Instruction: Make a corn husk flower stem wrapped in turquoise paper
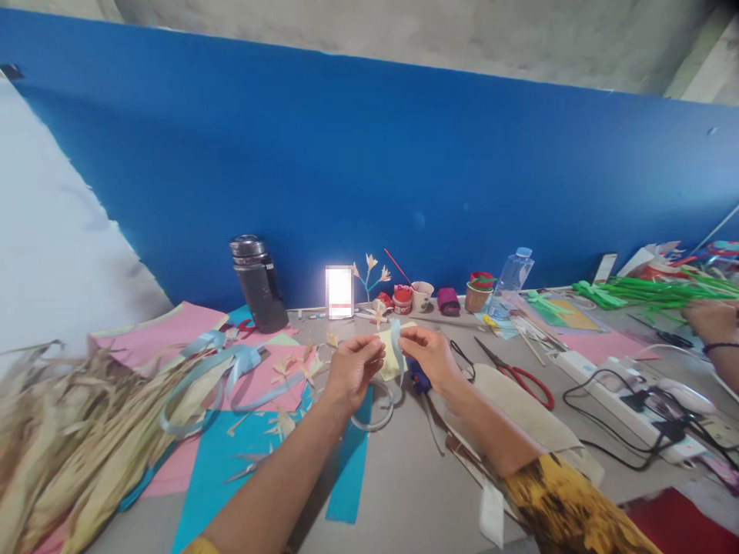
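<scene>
My left hand [355, 371] is closed in a pinch. Just above its fingertips stands a small pale husk flower [379, 314], its stem seemingly between the fingers. Opposite it, my right hand [432, 355] pinches a light blue ribbon [396, 338], whose free length curls down in a loop below the hands. Behind the fingers lies a pale yellow paper [391, 363]. A dark blue tool or spool [418, 375], partly hidden, sits under my right hand. Loose flower pieces [284, 368] are scattered on pink paper [245, 381] left of my left hand.
Dried husks [69, 438] and another blue ribbon [216, 362] lie at left, near a dark flask [257, 285]. Red-handled scissors [519, 377], a beige cloth item [508, 419] and a power strip [629, 408] are at right. Another person's hand [713, 319] works beside green strips [670, 291].
</scene>
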The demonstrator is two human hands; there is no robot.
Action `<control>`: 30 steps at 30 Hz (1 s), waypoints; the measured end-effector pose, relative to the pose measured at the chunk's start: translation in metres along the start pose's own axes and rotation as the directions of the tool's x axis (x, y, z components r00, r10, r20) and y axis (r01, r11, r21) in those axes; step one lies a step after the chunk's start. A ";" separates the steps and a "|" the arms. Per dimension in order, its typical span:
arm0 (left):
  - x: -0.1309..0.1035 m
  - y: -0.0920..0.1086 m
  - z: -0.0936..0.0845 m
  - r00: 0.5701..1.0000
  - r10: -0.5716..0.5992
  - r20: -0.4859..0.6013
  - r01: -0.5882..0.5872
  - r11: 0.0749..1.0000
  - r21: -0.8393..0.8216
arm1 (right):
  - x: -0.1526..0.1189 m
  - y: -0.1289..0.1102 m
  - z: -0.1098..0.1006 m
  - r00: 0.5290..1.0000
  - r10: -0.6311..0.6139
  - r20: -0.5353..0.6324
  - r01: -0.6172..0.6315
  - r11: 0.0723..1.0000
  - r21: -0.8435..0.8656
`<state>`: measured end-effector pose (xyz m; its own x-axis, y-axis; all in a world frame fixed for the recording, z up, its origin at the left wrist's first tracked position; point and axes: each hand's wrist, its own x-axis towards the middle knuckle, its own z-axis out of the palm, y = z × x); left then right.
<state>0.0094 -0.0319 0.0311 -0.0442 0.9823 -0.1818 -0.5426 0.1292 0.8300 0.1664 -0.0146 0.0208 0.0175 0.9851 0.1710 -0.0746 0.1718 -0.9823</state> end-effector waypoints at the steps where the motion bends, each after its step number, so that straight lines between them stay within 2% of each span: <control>1: -0.001 -0.001 0.001 1.000 -0.003 -0.003 0.003 1.000 -0.006 | -0.001 0.000 0.000 1.000 -0.013 0.017 0.013 1.000 -0.008; 6: -0.006 -0.005 0.004 1.000 0.011 0.001 -0.011 1.000 0.022 | -0.004 0.001 0.002 0.988 -0.103 0.113 0.115 0.988 -0.107; 13: -0.009 -0.009 0.006 1.000 0.021 0.008 -0.021 0.998 0.055 | -0.007 0.000 0.004 0.977 -0.108 0.183 0.128 0.987 -0.099; 23: -0.010 -0.006 0.006 0.998 -0.053 0.027 0.052 0.998 0.040 | -0.012 -0.012 0.005 0.975 -0.075 0.209 0.079 0.997 -0.014; 27: -0.008 -0.005 0.003 1.000 -0.017 0.014 0.016 0.997 0.077 | -0.014 -0.015 0.004 0.970 -0.043 0.239 0.039 0.999 0.021; 30: -0.006 -0.005 0.001 0.999 0.023 0.044 -0.027 0.996 0.091 | -0.012 -0.015 0.000 0.974 -0.007 0.226 -0.003 0.999 0.043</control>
<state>0.0134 -0.0387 0.0291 -0.0202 0.9901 -0.1392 -0.4629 0.1142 0.8791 0.1676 -0.0288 0.0333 -0.2080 0.9594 0.1906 -0.1172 0.1690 -0.9786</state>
